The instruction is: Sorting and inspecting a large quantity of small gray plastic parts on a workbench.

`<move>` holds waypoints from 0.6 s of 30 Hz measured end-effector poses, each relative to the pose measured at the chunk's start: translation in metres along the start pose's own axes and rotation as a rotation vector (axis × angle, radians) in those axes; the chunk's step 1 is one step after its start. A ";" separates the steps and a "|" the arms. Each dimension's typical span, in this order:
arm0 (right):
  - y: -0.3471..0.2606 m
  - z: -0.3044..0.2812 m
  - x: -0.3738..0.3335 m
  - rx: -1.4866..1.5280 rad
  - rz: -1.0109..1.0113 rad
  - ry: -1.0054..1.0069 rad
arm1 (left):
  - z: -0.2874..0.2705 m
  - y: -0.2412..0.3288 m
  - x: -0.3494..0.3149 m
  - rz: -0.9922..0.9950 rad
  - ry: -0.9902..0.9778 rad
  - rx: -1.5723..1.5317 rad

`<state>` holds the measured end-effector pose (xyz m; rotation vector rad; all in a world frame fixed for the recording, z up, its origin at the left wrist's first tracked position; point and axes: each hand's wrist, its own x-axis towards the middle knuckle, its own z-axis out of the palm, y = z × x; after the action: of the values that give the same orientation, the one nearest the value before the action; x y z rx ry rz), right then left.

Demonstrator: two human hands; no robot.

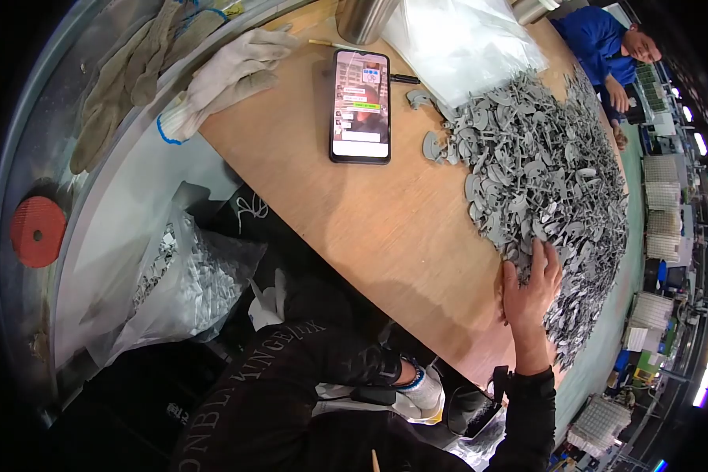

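My bare right hand (530,287) rests at the near edge of a large pile of small grey curved parts (519,157). Its thumb and forefinger stand apart, with the fingertips touching the parts. Below the table edge, my left hand (425,396) wears a white knit glove with a blue cuff. Its fingers are too unclear to read, and whether it holds anything does not show. White and clear plastic lies close around that glove. Some loose parts (433,147) lie at the pile's left side.
On the wooden table (354,228) lie a phone (360,106), a black pen (405,79), a white glove (232,75) and clear plastic bags (464,47). A metal cup (364,20) stands behind. A bag of parts (189,283) hangs low left. Another person (606,51) sits far right.
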<state>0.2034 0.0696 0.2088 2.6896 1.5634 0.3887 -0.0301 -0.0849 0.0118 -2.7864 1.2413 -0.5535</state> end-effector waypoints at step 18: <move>0.066 0.000 -0.055 0.165 -0.001 -0.032 | -0.029 -0.035 -0.016 0.299 -0.401 0.013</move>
<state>0.2337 -0.0110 0.2055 2.7992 1.6578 0.2241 -0.0255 -0.0464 0.0405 -2.4580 1.4960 0.0171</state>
